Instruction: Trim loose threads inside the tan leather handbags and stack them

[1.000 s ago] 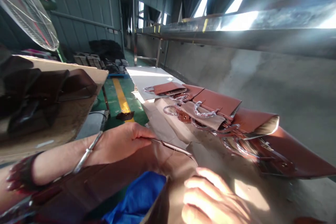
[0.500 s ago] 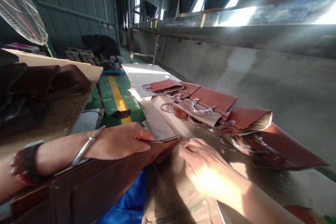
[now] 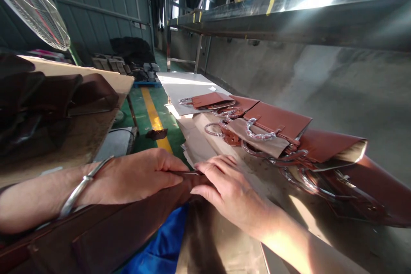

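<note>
Left hand [image 3: 138,177] and right hand [image 3: 229,188], close together, pinch the upper edge of a dark-brown leather-like piece [image 3: 112,235], presumably keeping it taut. It hangs partly over blue fabric [image 3: 157,246], beside the desk [image 3: 268,182]. Reddish-brown bags [image 3: 279,117] lie there, handles [image 3: 250,128] plastic-wrapped, likely against scuffing.

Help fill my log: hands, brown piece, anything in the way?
Left hand pinching brown piece at edge. Right hand at same edge, close by. Handled bags to right, apart from hands.

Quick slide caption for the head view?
Left hand pinches the edge of a dark brown piece, right hand at the same edge; reddish bags at right.
</note>
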The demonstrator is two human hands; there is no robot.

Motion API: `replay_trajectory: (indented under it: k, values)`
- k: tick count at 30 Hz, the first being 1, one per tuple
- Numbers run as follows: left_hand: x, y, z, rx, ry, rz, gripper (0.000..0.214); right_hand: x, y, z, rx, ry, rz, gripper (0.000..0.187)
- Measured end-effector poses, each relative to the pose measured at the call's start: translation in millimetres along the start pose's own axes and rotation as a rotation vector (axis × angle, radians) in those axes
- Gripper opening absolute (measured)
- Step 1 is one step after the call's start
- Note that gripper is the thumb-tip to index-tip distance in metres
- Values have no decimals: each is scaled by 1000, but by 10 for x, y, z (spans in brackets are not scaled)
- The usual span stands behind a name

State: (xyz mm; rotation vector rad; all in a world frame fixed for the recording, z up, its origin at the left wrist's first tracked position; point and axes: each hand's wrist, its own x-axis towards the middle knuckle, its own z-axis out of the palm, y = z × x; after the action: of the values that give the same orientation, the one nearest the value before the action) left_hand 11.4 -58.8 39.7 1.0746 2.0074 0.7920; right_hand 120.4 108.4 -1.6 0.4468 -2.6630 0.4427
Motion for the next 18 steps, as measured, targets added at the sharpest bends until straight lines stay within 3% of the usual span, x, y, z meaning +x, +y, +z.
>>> replay_trajectory:
  k: [3,6,9,18]
  values:
    - [-7,19,-9,101,-31,-49,35,55,-2,40,28,-51,4,16]
    - [-22,21,-15,111,31,-131,34,68,7,67,55,52,-4,20]
    - [-35,18,-18,77,81,-168,34,61,20,76,38,123,-16,11]
    - [-59,6,9,53,139,-177,37,129,-3,90,-42,49,31,13]
